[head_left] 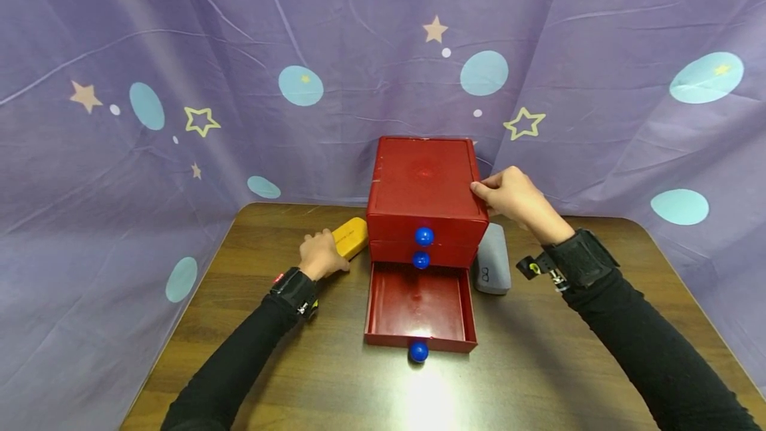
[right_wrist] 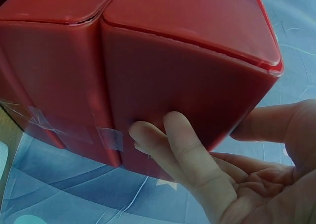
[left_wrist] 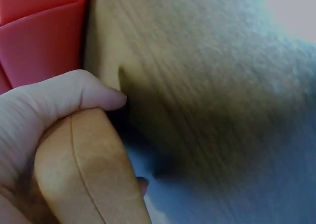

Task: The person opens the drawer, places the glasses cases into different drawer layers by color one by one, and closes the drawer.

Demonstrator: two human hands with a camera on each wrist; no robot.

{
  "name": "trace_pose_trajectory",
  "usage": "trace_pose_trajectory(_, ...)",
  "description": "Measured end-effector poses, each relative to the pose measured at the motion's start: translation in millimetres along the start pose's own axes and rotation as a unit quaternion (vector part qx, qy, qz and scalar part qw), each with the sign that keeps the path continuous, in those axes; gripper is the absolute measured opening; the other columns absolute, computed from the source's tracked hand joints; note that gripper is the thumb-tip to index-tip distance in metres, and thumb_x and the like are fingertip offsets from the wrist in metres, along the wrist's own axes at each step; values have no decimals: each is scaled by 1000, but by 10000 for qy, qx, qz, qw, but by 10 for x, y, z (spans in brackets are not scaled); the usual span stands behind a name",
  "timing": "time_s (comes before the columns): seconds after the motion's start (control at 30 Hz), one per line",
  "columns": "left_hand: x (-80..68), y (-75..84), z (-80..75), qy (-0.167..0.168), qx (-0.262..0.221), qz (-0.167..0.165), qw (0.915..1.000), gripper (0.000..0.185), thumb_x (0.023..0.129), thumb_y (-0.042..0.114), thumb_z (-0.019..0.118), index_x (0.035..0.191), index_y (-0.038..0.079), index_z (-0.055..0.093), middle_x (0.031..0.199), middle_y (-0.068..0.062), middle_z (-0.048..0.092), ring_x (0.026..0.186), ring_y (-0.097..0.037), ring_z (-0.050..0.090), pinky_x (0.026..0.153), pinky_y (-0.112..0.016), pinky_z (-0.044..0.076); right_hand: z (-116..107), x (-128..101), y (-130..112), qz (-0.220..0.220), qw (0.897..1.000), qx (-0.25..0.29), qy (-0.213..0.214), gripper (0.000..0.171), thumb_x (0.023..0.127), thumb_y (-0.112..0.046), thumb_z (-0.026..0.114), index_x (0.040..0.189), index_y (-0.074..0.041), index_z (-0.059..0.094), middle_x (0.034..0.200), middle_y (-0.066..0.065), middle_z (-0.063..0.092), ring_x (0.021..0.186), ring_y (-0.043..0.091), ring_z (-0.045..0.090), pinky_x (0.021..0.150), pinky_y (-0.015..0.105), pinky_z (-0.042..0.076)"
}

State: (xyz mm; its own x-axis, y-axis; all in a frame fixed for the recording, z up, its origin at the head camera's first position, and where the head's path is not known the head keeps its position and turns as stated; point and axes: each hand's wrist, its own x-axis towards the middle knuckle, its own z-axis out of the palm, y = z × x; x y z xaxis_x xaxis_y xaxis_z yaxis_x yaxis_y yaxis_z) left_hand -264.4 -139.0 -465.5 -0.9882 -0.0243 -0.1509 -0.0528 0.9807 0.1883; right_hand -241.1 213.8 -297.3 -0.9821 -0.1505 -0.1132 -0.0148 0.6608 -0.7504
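Observation:
A small red drawer unit (head_left: 421, 181) with blue round knobs stands mid-table, its lowest drawer (head_left: 387, 338) pulled out and the two above it closed. Left of it lies a yellow hard case (head_left: 353, 235) with rounded ends, gripped by my left hand (head_left: 323, 255). In the left wrist view, the thumb lies along one side of the seamed case (left_wrist: 94, 169), and a fingertip shows at the other. My right hand (head_left: 517, 198) holds the unit's upper right edge, thumb on top. Two fingers (right_wrist: 187, 147) press the side panel in the right wrist view.
A grey case (head_left: 493, 261) with a dark mark lies against the unit's right side. The brown wooden table (head_left: 287, 378) reaches back to a purple curtain (head_left: 371, 32) with stars and ovals. Clear tape (right_wrist: 111, 137) sticks to the unit's side.

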Motion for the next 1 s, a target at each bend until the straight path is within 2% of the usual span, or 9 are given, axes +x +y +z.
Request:
trace_pose_trajectory(0.17,-17,8,33,-4,215,-46,9998,88,61,45,92,122,-4,53,109,-22,65,109,-41,59,83,-49,54,15,-1,12,33,9999,85,-42,45,106,-24,55,127,14,63,110,30,73,74,6,73,69,27,62)
trace_pose_trajectory(0.37,-21,-12,43,6,282,-111,9995,84,60,47,92,117,-1,53,97,-18,66,92,-33,66,75,-44,55,22,7,29,3,10000,-18,36,45,105,-25,55,125,14,65,104,27,75,67,2,69,64,21,59)
trace_pose_trajectory(0.67,-79,-73,-60,-219,-62,-332,9992,83,67,58,83,119,0,54,94,-15,66,84,-30,66,73,-43,54,2,-5,21,-60,10000,-2,48,46,105,-26,55,124,14,66,103,27,75,67,1,70,63,19,57)
trace_pose_trajectory(1.0,-138,-182,-81,-199,-321,-449,9983,82,65,58,82,118,2,54,93,-14,65,80,-27,63,68,-40,51,15,-12,22,-58,9999,131,-34,45,106,-25,54,125,15,64,107,29,74,70,3,72,67,24,61)
